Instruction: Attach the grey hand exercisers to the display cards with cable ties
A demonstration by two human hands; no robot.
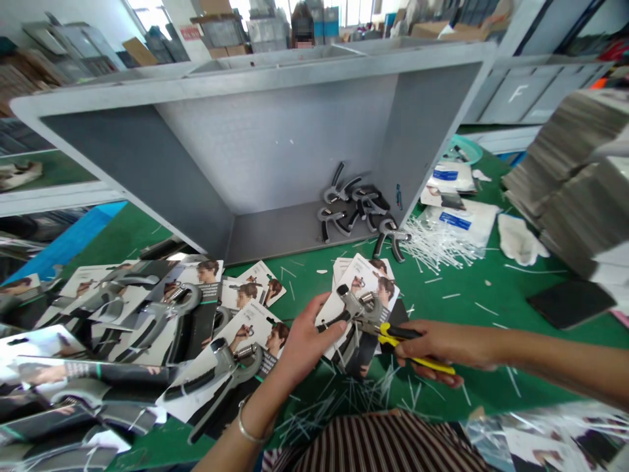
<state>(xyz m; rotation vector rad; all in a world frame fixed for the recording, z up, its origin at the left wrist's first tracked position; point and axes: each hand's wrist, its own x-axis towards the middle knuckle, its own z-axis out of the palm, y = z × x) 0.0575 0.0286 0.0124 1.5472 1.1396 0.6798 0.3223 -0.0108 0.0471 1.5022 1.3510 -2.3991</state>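
Observation:
Near the middle of the green table, my left hand (310, 334) grips a grey and black hand gripper tool (361, 305) lying on a printed card (354, 278), thumb across its black handle. My right hand (432, 347) is closed round the yellow and black handles of pliers (393, 333). The pliers' jaws touch the hand gripper tool beside my left fingers; the exact spot they bite is too small to tell. More printed cards lie beneath. To the left, another hand gripper tool (236, 364) rests on its own card.
Behind stands a grey crate (304, 144) on its side, with several hand gripper tools (366, 203) inside. White cable ties (437, 246) lie at the right, trimmed strips (344, 396) in front. Carded tools (142, 314) heap at the left; a dark phone (570, 303) and stacked cards (570, 164) sit right.

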